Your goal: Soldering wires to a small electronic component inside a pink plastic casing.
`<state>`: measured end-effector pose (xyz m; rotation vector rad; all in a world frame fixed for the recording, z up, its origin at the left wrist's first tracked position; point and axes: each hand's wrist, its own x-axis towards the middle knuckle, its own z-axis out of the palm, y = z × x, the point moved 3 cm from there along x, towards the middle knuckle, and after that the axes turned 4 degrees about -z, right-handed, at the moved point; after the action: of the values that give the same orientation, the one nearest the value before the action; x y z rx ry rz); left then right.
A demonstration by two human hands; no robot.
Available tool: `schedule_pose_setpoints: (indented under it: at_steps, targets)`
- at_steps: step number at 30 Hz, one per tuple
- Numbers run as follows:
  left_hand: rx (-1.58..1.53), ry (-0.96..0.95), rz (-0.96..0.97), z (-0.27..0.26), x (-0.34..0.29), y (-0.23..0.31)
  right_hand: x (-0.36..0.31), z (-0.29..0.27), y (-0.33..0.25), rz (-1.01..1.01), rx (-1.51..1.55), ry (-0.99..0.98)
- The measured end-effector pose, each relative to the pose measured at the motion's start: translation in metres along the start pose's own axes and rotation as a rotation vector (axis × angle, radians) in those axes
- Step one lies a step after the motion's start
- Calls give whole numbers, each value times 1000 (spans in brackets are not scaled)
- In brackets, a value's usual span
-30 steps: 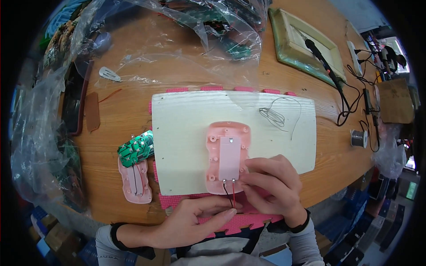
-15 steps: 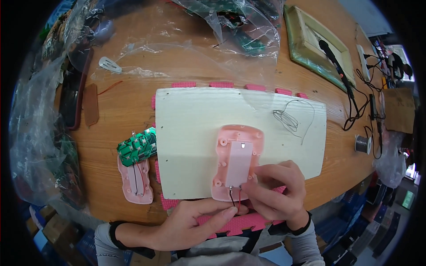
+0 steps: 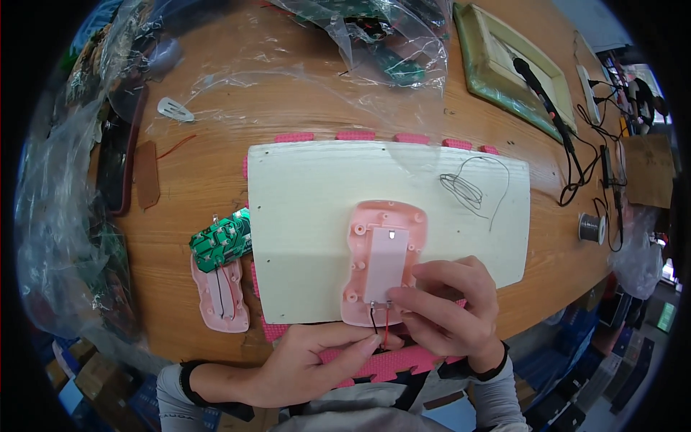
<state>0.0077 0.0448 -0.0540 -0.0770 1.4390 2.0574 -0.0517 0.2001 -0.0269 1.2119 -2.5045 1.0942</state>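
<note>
A pink plastic shell with a pale rectangular compartment lies on a cream board. Black and red wires come out of its near end. My left hand pinches these wires at the fingertips. My right hand rests on the shell's near right corner, fingers pressing beside the wires. A second pink shell with a green circuit board on it lies left of the cream board.
A pink foam mat lies under the board on the wooden table. Thin loose wire, a solder spool, a soldering iron on a framed tray, clear plastic bags and cables surround it.
The view has shifted, so the board and shell sit further right and lower. Both hands stay at the shell's near end with the wires.
</note>
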Motion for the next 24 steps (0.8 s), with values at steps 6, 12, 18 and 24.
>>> schedule_pose_setpoints:
  at_steps: [6, 12, 18, 24]
  targets:
    - [13, -4, -8, -1, 1, -1, 0, 0, 1, 2, -6, 9]
    - [-16, -25, -77, -2, -1, -2, 0, 1, 2, 13, -9, -7]
    - [-62, 10, -31, 1, 0, -2, 1, 1, 0, 48, -6, -8]
    - [-64, 6, -48, 0, 0, 0, 0, 2, 2, 19, 10, -35]
